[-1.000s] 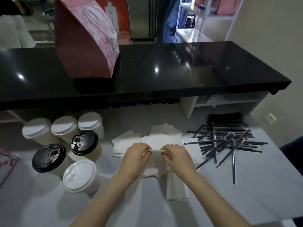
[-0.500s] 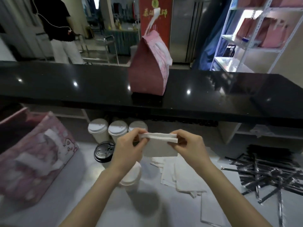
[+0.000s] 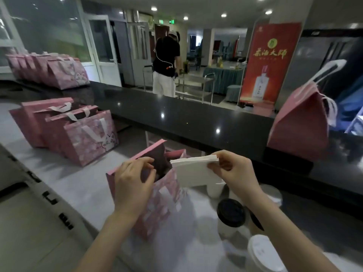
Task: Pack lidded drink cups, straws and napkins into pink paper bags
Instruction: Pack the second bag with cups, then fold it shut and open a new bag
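Folded white napkin (image 3: 193,171) now beside open pink paper bag (image 3: 157,195).

I have one view only, head-worn | it faces forward and slightly down, left along the black counter (image 3: 196,122) | close above the open pink bag (image 3: 155,193) in front of that counter | wide-angle.

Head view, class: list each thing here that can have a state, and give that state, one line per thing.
Left hand: gripping the bag rim, holding it open.
Right hand: pinching the napkins.
Napkins: folded stack, held at the bag mouth, not yet inside.
Nearest pink bag: upright, open.
Black-lidded cup: lidded, upright.
White-lidded cup: lidded, upright.
Bag on counter: upright, top pinched shut.
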Demonstrator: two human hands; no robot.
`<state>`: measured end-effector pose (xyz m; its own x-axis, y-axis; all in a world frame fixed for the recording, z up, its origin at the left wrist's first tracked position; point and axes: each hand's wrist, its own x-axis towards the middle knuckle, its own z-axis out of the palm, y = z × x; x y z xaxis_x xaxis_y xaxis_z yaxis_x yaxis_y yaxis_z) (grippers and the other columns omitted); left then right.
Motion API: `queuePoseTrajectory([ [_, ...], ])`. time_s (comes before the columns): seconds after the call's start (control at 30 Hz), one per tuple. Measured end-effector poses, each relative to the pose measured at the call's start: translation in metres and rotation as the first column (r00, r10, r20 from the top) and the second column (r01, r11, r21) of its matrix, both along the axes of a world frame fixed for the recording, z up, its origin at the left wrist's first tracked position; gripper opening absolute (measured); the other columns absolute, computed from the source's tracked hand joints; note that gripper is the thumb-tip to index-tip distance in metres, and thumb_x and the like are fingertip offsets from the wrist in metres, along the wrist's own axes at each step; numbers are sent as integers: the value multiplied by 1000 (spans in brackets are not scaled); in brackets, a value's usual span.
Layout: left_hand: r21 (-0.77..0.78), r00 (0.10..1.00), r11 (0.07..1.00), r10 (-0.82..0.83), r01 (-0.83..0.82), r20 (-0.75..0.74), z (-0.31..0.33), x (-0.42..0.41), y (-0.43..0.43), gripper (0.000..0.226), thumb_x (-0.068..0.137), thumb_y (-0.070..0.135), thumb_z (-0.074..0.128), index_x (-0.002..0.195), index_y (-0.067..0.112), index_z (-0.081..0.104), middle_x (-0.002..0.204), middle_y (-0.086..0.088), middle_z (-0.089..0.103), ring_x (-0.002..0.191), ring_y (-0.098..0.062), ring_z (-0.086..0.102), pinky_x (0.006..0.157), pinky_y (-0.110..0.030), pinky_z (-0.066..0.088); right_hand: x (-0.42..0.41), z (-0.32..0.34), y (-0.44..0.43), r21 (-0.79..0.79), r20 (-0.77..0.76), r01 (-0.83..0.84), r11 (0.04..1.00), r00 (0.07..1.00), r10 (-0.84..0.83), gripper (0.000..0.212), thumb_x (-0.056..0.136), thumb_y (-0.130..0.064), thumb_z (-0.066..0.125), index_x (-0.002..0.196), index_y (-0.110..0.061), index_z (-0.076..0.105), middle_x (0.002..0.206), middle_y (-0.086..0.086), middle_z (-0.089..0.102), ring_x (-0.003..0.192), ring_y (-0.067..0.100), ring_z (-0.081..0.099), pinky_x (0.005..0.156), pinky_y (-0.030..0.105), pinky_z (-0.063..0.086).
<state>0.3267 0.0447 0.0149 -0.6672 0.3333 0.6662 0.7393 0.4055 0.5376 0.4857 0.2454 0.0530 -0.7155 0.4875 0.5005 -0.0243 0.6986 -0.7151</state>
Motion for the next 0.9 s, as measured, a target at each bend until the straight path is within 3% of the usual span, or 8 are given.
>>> queuePoseTrajectory([
  [0.1, -173, 997, 982, 81, -80, 1, -6, -45, -22, 30, 64, 23, 85, 89, 28, 69, 87, 9, 69, 100, -24, 57, 91, -51, 42, -53, 16, -13, 3, 8, -41, 999, 999, 41, 22, 78, -9, 75, 85, -29, 69, 77, -12, 69, 74, 2, 64, 68, 15, 50],
  [0.2, -375, 998, 927, 28, -3, 62, -17, -72, -34, 26, 67, 40, 78, 90, 35, 68, 103, 15, 66, 125, -22, 45, 108, -60, 24, -97, 24, -24, 37, 32, -65, 997, 997, 64, 22, 79, -10, 74, 86, -30, 69, 79, -17, 67, 76, 1, 63, 69, 12, 48],
  [0.27, -395, 995, 917, -20, 57, 96, -24, -84, -40, 35, 68, 49, 70, 101, 37, 66, 120, 18, 60, 133, -20, 36, 111, -59, 19, -119, 26, -30, 36, 24, -70, 997, 997, 69, 19, 79, -8, 73, 87, -25, 71, 80, -18, 68, 78, -1, 63, 69, 10, 47],
  [0.37, -402, 986, 907, -71, 127, 151, -25, -96, -46, 68, 63, 68, 53, 124, 38, 56, 145, 14, 40, 141, -19, 20, 113, -49, 21, -142, 27, -37, 2, -21, -51, 999, 998, 52, 19, 78, -8, 73, 88, -24, 72, 79, -13, 69, 76, -1, 63, 67, 10, 46],
  [0.47, -402, 978, 900, -103, 171, 184, -22, -101, -49, 86, 60, 73, 47, 139, 40, 38, 153, 12, 23, 144, -16, 6, 117, -44, 21, -156, 32, -41, -47, -19, -61, 997, 998, 60, 23, 77, -4, 74, 90, -23, 71, 81, -7, 70, 77, 3, 64, 70, 16, 50],
  [0.6, -386, 977, 903, -132, 189, 168, -29, -98, -54, 94, 61, 70, 54, 144, 35, 26, 156, 11, 14, 144, -13, 4, 113, -37, 26, -165, 30, -45, -45, 247, -184, 982, 950, 190, 25, 78, -2, 73, 98, -17, 70, 89, -1, 71, 86, 14, 67, 81, 32, 55],
  [0.7, -396, 975, 896, -144, 200, 167, -35, -94, -59, 102, 61, 73, 51, 148, 34, 16, 158, 14, 6, 145, -9, -1, 116, -36, 21, -167, 21, -44, -46, 409, -231, 972, 883, 229, 23, 80, -5, 73, 100, -15, 70, 92, 2, 70, 89, 16, 66, 85, 35, 54],
  [0.9, -357, 970, 903, -199, 238, 143, -35, -91, -65, 104, 62, 72, 53, 150, 35, 11, 158, 14, 5, 145, -6, -4, 115, -35, 22, -173, 4, -47, -207, 549, -257, 944, 768, 330, 29, 78, -6, 74, 99, -26, 67, 91, -5, 70, 84, 5, 66, 75, 21, 52],
])
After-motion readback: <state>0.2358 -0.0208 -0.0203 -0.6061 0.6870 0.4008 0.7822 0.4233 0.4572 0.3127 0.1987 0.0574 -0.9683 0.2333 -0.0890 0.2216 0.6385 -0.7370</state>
